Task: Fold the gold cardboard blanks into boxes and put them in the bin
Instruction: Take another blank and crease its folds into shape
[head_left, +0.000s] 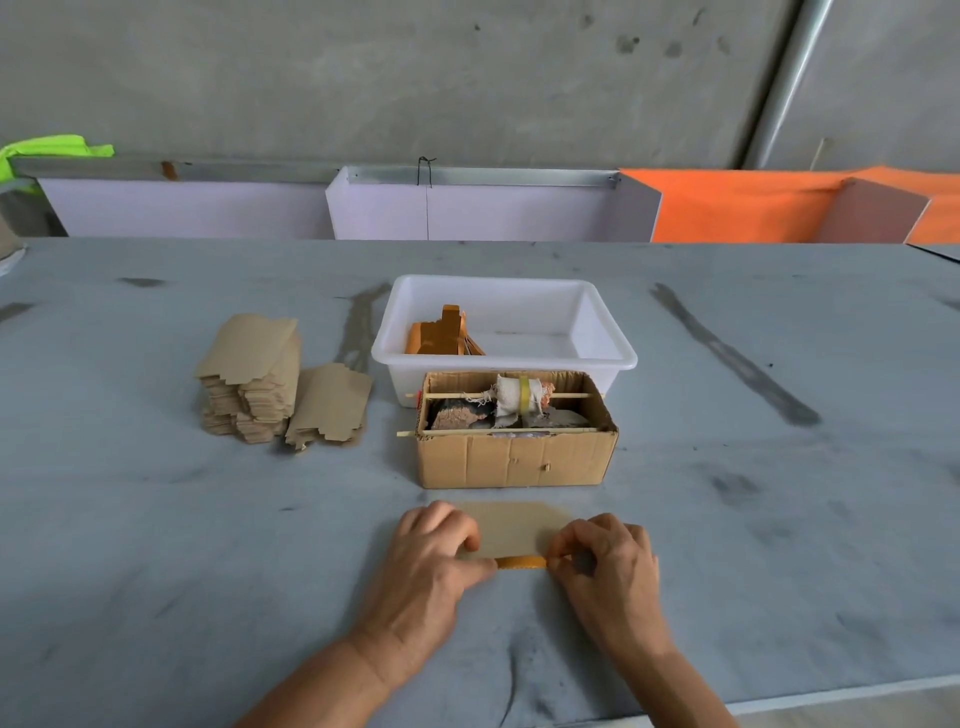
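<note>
A flat blank (511, 527), matte tan on its upper face, lies on the grey, smudged surface (156, 545) in the lower centre of the frame. Its near edge is turned up into a narrow strip that shows a glossy gold side. The left hand (431, 566) has curled fingers on the blank's left end, thumb at the strip's left tip. The right hand (605, 561) pinches the strip's right end between curled fingers and thumb.

Just beyond stands a brown corrugated carton (514, 460) with two thin sticks across its open top and a cloth-wrapped bundle inside. Behind it, touching, is a white plastic bin (602, 332), smooth and rectangular, with folded gold boxes (441, 335) in its left end. At centre left sits a ragged stack (260, 379) of tan blanks.
</note>
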